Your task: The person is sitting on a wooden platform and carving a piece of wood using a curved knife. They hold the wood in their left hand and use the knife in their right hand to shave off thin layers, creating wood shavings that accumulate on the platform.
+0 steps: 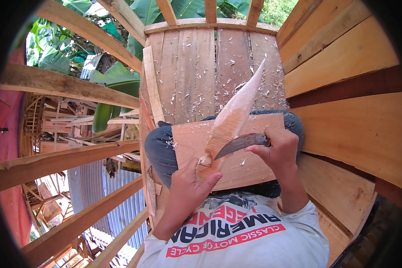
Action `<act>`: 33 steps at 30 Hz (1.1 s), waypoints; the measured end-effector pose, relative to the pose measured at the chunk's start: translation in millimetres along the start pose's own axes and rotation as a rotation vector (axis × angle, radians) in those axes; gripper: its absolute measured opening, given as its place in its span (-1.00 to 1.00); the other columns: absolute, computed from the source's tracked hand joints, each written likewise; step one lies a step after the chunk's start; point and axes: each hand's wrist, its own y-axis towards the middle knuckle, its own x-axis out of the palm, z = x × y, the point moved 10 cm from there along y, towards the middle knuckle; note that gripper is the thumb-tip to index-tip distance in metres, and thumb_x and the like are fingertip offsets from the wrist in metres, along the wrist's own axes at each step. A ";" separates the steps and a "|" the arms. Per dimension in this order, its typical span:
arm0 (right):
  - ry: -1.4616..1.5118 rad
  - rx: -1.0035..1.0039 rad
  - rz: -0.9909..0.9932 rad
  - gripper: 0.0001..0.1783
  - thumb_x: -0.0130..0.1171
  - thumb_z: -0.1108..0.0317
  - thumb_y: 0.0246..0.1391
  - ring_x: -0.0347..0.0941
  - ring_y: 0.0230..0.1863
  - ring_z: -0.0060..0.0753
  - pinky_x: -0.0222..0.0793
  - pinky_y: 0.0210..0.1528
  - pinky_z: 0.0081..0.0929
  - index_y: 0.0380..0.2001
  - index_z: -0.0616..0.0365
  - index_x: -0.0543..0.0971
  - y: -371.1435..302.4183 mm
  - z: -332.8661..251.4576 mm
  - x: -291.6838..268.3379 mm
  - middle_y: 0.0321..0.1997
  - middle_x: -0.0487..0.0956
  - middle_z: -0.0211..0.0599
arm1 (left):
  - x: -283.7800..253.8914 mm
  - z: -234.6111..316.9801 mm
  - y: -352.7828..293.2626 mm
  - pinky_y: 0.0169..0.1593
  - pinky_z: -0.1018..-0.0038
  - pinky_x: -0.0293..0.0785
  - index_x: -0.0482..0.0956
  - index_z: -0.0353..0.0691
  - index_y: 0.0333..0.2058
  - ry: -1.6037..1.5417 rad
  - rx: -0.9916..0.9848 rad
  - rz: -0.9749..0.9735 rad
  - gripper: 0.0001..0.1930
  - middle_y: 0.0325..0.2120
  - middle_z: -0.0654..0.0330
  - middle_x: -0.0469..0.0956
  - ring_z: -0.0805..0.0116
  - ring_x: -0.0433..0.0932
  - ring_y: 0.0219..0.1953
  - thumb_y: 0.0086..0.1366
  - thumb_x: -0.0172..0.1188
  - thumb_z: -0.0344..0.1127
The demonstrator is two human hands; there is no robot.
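A long, pointed piece of carved wood (239,109) slants away from me over a flat wooden board (185,138) on my lap. Its tip is pale and smooth; the nearer part looks rough and browner. My left hand (190,185) is closed around its near end. In my right hand (279,147) is a knife (241,143) with a dark, slightly curved blade, its handle mostly hidden by the fingers. The blade lies against the wood just beyond my left hand, where a curled shaving or small knob (205,160) stands up.
Pale shavings lie scattered over the plank floor (187,71) ahead. Wooden rails (71,87) stand on the left, with leaves and corrugated sheets (120,183) beyond them. A plank wall (344,120) rises close on the right. A loose wooden strip (152,85) lies along the left floor edge.
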 end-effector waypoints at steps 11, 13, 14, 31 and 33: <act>-0.019 -0.010 0.091 -0.26 0.25 -0.43 -0.36 0.32 -0.76 -0.18 0.21 -0.69 -0.37 -0.80 0.08 0.34 3.4 2.4 -14.2 -0.83 0.25 -0.30 | 4.9 1.4 -1.4 -0.40 0.35 0.46 0.50 -0.39 -0.23 -0.054 -0.008 0.000 -0.53 -0.55 -0.13 0.54 -0.04 0.60 -0.47 0.12 0.34 -0.05; 0.011 -0.001 0.143 -0.26 0.24 -0.41 -0.26 0.30 -0.76 -0.16 0.20 -0.67 -0.36 -0.79 0.13 0.35 5.4 3.7 -18.9 -0.83 0.27 -0.27 | 7.4 -1.2 -2.1 -0.38 0.35 0.47 0.50 -0.41 -0.21 -0.059 -0.067 -0.027 -0.52 -0.54 -0.14 0.55 -0.05 0.60 -0.46 0.12 0.33 -0.05; 0.028 0.001 0.166 -0.25 0.23 -0.39 -0.22 0.29 -0.76 -0.15 0.20 -0.66 -0.35 -0.79 0.15 0.36 8.4 3.8 -21.4 -0.83 0.27 -0.25 | 10.3 -0.6 -5.5 -0.37 0.35 0.48 0.50 -0.41 -0.20 -0.020 -0.060 -0.072 -0.52 -0.53 -0.14 0.55 -0.05 0.61 -0.45 0.13 0.33 -0.06; 0.117 0.158 0.013 -0.36 0.19 -0.26 -0.05 0.45 -0.65 -0.02 0.31 -0.63 -0.25 -0.69 0.18 0.53 -2.9 17.3 0.8 -0.74 0.44 -0.11 | 23.5 -22.5 -12.3 -0.25 0.40 0.47 0.52 -0.43 -0.19 -0.047 -0.121 -0.095 -0.54 -0.44 -0.10 0.60 0.07 0.64 -0.33 0.13 0.32 -0.11; 0.053 0.258 0.061 -0.36 0.19 -0.26 -0.04 0.45 -0.65 -0.01 0.30 -0.63 -0.25 -0.70 0.18 0.52 1.9 50.4 -10.3 -0.74 0.43 -0.09 | 26.5 -22.3 -18.8 -0.25 0.39 0.47 0.52 -0.43 -0.19 -0.058 -0.129 -0.097 -0.54 -0.44 -0.11 0.60 0.04 0.64 -0.32 0.13 0.32 -0.11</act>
